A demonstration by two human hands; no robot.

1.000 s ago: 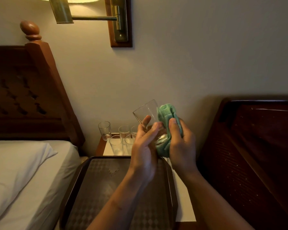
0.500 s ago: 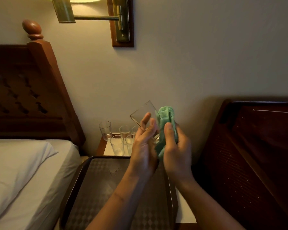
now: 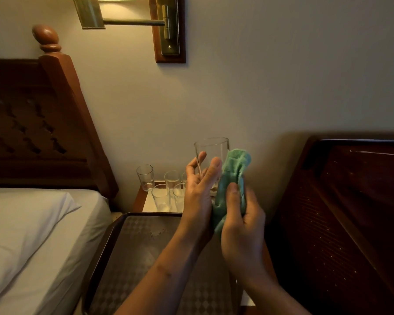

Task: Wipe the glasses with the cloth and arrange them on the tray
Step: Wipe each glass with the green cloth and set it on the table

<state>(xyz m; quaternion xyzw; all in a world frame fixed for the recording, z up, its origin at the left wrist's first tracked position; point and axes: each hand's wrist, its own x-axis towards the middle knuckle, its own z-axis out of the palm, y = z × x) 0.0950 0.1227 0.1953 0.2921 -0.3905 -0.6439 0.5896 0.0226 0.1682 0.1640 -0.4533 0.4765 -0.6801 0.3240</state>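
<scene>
None of the glasses shows on the tray (image 3: pixel 132 258) nearest you, whose dark patterned bed lies under your forearms. I judge you early in the job: wiping is the step in hand, and arranging is not yet begun. Just above the tray's far edge your right hand (image 3: pixel 242 226) is closed round the green cloth (image 3: pixel 233 171). Its thumb is pressed flat on the fabric, and the cloth is bunched against the lower right side of the glass (image 3: pixel 212 151). Your left hand (image 3: pixel 197 194) holds that glass roughly upright, open end up as far as I can tell, pinched between the thumb and long, nearly straight fingers. The base is hidden behind your palm and the cloth. Cloth and glass touch, but whether the fabric reaches inside I cannot tell. The next move, as I read it, calls for turning the glass in your left fingers so the cloth meets the unwiped wall and rim, then lowering it base-down onto the tray. Grip firmly, since smooth glass may slip. Beyond your hands, at least four waiting glasses (image 3: pixel 160 197) stand upright, close together, on the nightstand (image 3: pixel 148 202) against the wall, just past the tray's far edge.
</scene>
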